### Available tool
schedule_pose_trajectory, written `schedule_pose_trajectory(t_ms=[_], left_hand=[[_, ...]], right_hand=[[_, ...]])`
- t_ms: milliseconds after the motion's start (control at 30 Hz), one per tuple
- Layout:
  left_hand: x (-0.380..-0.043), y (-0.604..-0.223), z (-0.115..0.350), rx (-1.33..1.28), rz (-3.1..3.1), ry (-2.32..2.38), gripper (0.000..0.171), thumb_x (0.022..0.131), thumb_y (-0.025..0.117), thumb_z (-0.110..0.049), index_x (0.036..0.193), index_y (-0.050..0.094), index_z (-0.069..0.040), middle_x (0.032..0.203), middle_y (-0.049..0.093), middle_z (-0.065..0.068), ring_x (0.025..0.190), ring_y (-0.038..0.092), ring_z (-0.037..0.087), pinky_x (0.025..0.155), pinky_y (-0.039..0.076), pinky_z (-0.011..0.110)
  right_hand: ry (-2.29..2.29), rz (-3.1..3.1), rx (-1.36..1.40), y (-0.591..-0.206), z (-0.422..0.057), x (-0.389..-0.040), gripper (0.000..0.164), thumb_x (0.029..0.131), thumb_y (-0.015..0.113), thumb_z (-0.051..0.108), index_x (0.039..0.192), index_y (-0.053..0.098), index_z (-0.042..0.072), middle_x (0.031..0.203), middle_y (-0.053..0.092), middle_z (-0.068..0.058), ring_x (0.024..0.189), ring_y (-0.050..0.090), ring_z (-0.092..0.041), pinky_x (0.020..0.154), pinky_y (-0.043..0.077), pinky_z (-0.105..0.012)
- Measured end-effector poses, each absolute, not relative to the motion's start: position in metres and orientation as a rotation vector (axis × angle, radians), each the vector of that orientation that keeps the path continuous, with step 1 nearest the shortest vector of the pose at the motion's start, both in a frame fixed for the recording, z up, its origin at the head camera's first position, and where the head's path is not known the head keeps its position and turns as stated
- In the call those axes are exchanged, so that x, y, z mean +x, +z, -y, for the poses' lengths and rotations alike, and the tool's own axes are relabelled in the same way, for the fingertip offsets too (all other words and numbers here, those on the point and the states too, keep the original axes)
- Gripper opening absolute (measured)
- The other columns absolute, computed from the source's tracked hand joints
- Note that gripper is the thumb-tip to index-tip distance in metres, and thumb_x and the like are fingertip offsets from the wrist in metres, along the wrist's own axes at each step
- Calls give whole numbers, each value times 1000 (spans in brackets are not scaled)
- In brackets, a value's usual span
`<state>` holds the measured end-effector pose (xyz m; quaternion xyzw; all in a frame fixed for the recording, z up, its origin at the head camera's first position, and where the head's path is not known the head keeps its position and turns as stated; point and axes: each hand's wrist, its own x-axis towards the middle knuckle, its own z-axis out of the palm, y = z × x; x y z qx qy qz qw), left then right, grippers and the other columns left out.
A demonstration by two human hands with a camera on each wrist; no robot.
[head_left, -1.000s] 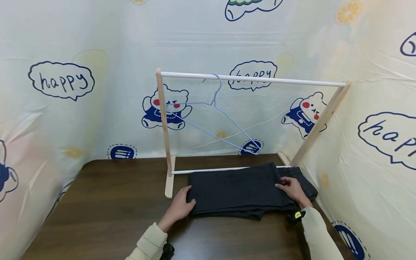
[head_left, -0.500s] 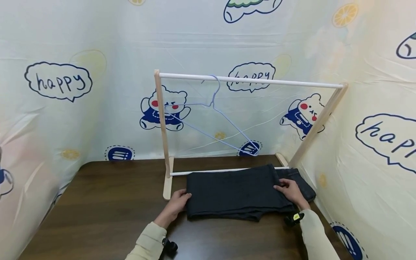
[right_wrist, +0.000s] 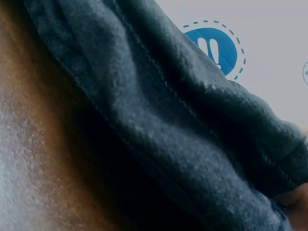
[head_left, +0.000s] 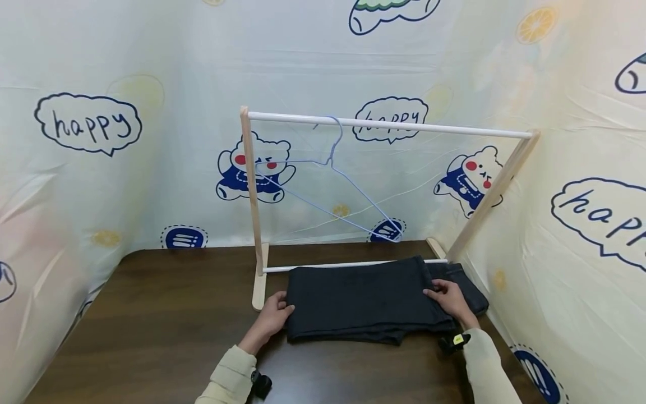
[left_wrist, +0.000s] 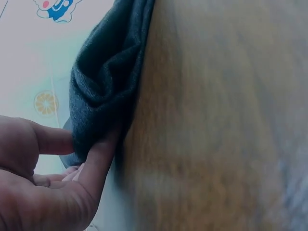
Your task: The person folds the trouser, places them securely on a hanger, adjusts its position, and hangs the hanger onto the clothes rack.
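Observation:
Folded black jeans (head_left: 355, 303) lie flat on the table in front of the rack, their long side running left to right. At their left folded edge, my left hand (head_left: 272, 314) pinches the cloth between thumb and fingers; the left wrist view shows a fingertip (left_wrist: 60, 141) against the bunched fold (left_wrist: 108, 79). My right hand (head_left: 451, 297) holds the leg-end edge on the right, where the upper layer stops short of the part beneath. Only a bit of a right finger (right_wrist: 297, 199) shows past the layered cloth in the right wrist view.
A rack with wooden posts and a white top bar (head_left: 429, 127) stands behind the jeans. From that bar hangs a blue wire hanger (head_left: 333, 163). The brown table (head_left: 166, 336) meets a printed curtain (head_left: 192, 56) at the back and right.
My left hand has moved from the near left corner of the jeans up along their left edge, its spread fingers now closer together. The right hand keeps its place on the cloth.

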<state>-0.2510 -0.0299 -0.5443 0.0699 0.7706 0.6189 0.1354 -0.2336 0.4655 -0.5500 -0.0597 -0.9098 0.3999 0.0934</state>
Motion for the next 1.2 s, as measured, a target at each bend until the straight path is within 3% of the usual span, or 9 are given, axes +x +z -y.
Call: schedule_pose_trajectory(t_ms=[400, 533, 700, 867, 1200], left_hand=[[-252, -553, 35, 240, -2330, 1824, 37, 97, 56, 7, 134, 52, 11, 108, 71, 27, 92, 71, 29, 74, 58, 39], [-250, -548, 40, 260, -2393, 1792, 39, 96, 58, 7, 134, 54, 11, 108, 72, 27, 93, 72, 31, 76, 58, 41], [-246, -533, 43, 289, -2439, 1766, 40, 96, 59, 7, 135, 55, 12, 111, 72, 29, 99, 72, 36, 80, 59, 45], [-244, -521, 47, 318, -2437, 1793, 37, 95, 60, 8, 132, 58, 11, 112, 71, 28, 101, 72, 36, 81, 60, 44], [-243, -510, 57, 330, -2473, 1774, 35, 94, 63, 9, 129, 63, 7, 112, 73, 24, 102, 72, 34, 79, 60, 41]], right_hand=[[1223, 2678, -224, -555, -458, -230, 37, 90, 77, 7, 117, 65, -15, 99, 70, -22, 73, 58, -6, 66, 48, -21], [1241, 2684, -211, -555, -455, -229, 38, 91, 76, 8, 118, 65, -15, 100, 70, -22, 74, 58, -7, 67, 49, -21], [1207, 2759, -197, -550, -453, -225, 45, 93, 74, 12, 125, 61, -16, 110, 68, -27, 86, 62, -17, 73, 51, -26], [1156, 2805, -216, -543, -449, -223, 44, 91, 76, 13, 121, 64, -16, 109, 69, -27, 93, 64, -24, 76, 51, -31], [1201, 2807, -243, -541, -442, -226, 41, 90, 78, 13, 118, 66, -15, 110, 70, -27, 89, 65, -20, 73, 52, -29]])
